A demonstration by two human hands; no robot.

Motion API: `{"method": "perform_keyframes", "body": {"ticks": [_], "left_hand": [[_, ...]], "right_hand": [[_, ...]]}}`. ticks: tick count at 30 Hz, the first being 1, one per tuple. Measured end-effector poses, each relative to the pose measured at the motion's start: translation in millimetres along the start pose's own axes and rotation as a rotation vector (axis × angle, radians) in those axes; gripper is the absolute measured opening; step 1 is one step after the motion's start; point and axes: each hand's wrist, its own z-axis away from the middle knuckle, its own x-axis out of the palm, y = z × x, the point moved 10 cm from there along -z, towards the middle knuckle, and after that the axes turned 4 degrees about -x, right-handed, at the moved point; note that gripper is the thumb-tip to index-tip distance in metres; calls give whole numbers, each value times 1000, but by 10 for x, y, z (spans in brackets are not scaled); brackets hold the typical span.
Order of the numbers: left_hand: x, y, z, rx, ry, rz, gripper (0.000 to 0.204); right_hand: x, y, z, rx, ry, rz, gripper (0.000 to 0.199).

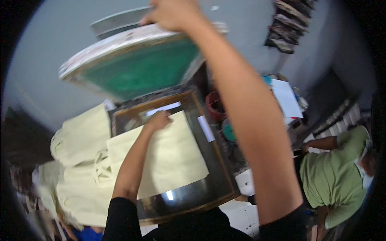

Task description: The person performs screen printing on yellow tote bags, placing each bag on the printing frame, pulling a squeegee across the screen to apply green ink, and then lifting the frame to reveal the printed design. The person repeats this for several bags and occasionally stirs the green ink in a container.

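My right hand [175, 14] grips the top edge of a wooden printing frame with a green mesh screen [140, 70], held tilted up above the table. My left hand [159, 120] rests flat on the far edge of a pale cream cloth bag [177, 156] lying on a dark glass plate in a wooden frame [219, 176]. The bag's handles [102, 166] hang off the plate's left side.
A pile of cream bags [80, 136] lies to the left of the plate. A red pot [215, 106] and a green tub [229, 132] stand to the right. A person in a green shirt [337, 176] sits at the right. White paper sheets [287, 98] lie beyond.
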Motion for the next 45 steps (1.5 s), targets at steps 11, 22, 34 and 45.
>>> {"method": "perform_keyframes", "body": {"ticks": [11, 22, 34, 45], "left_hand": [[542, 738, 205, -219, 228, -217, 90], [630, 842, 19, -243, 152, -268, 97], [668, 756, -67, -283, 202, -246, 110], [639, 767, -7, -444, 150, -205, 111]], "right_hand": [[-235, 232, 30, -80, 105, 1, 41], [-240, 282, 69, -86, 119, -2, 40], [-163, 224, -73, -115, 175, 14, 39], [-173, 215, -27, -178, 181, -3, 33]]}}
